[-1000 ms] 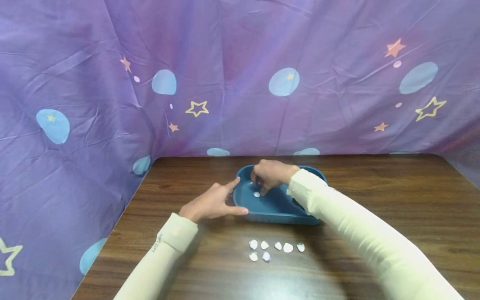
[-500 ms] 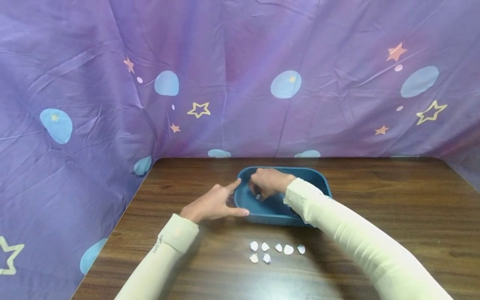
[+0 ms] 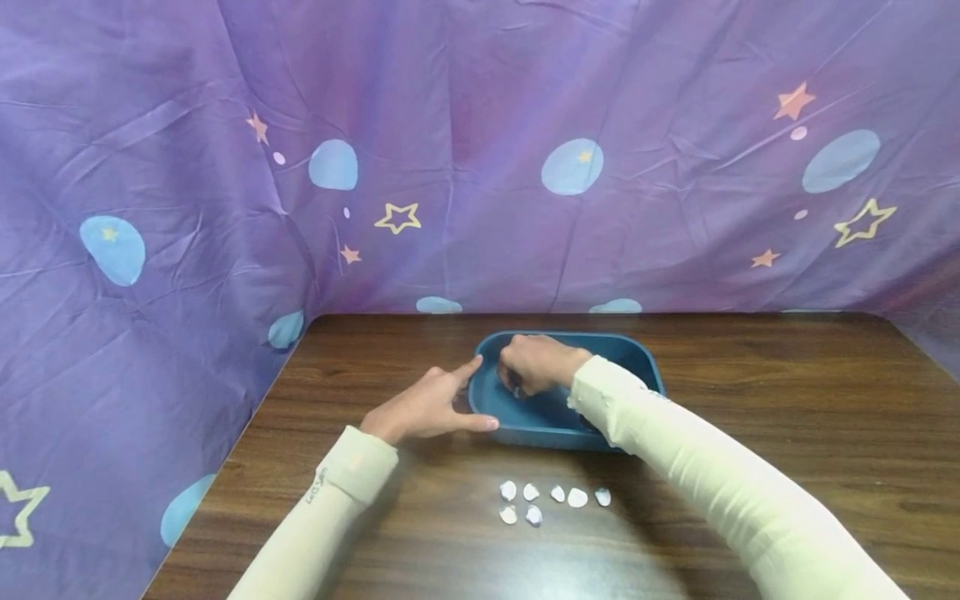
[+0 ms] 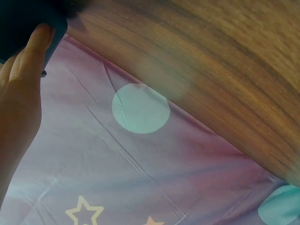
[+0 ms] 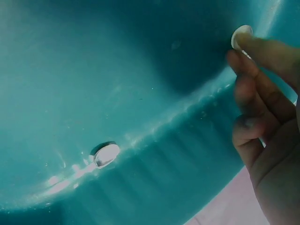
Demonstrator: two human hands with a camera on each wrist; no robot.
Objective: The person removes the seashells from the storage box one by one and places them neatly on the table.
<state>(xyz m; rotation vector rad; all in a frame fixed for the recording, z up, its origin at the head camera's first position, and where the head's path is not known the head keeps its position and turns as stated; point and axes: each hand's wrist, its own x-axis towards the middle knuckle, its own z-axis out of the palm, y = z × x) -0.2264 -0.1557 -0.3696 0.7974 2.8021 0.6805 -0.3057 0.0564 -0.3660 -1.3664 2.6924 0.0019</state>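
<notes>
A blue rectangular basin (image 3: 558, 438) with rounded corners stands on the table. At its left end, my left hand (image 3: 420, 408) spreads straight fingers, with the index fingertip and thumb at the rim. My right hand (image 3: 542, 365) reaches down inside the basin. In the right wrist view its thumb and fingers pinch a small white seashell (image 5: 241, 29), which the thumb partly covers. A second white seashell (image 5: 107, 155) lies in the basin where floor meets wall; in the head view it is hidden. The left wrist view shows the left fingers against the basin's outer wall (image 4: 57, 21).
Several white seashells (image 3: 577, 497) lie in two short rows on the brown wooden table (image 3: 750, 400), in front of the basin. A purple cloth (image 3: 495, 92) with stars and blue shapes hangs behind the table and along its left side.
The right hand has lowered a little in the basin and its fingers have closed on the seashell that lay beside them. The left hand has stayed at the rim.
</notes>
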